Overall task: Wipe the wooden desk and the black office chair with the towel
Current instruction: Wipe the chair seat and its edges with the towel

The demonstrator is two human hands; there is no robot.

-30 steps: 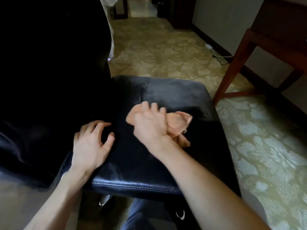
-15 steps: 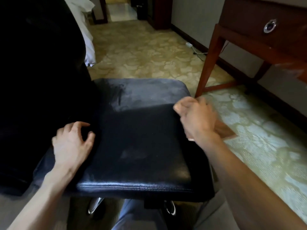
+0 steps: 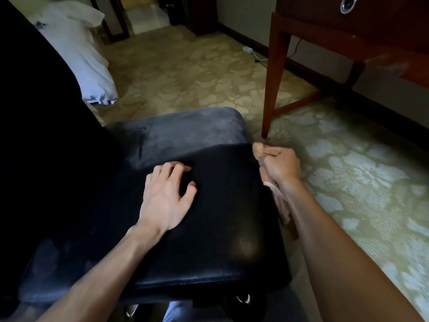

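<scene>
— Why was the left hand (image 3: 166, 196) lying on the chair seat (image 3: 209, 240) at all?

— By my reading, to steady it. The palm was flat on the black leather near the middle, fingers spread and slightly curled, gripping nothing. An office chair can swivel or roll under a sideways push, so a pressing hand would stop that.

— And the towel (image 3: 279, 201)?

— The right hand (image 3: 281, 167) had it, fist closed tight round the pinkish cloth. One bunch stuck out above the knuckles, and a loose tail hung down beside the wrist. The fist sat at the seat's right edge, toward the far corner, against the side of the cushion or just off it; I couldn't tell which.

— So the side was being wiped, not the top?

— That was my guess. The far strip of the seat looked grey and dull, the near part darker, so some top surface may have needed more passes.

— Any room to work there?

— Plenty to the right: open patterned carpet (image 3: 348, 182). The desk leg (image 3: 274, 89) stood beyond the far right corner, near the fist but apart from it. The backrest (image 3: 46, 135) closed off the left side entirely.

— And the desk (image 3: 371, 24) itself?

— Up at the right, drawer front showing. Whether its top was already wiped couldn't be seen.
</scene>
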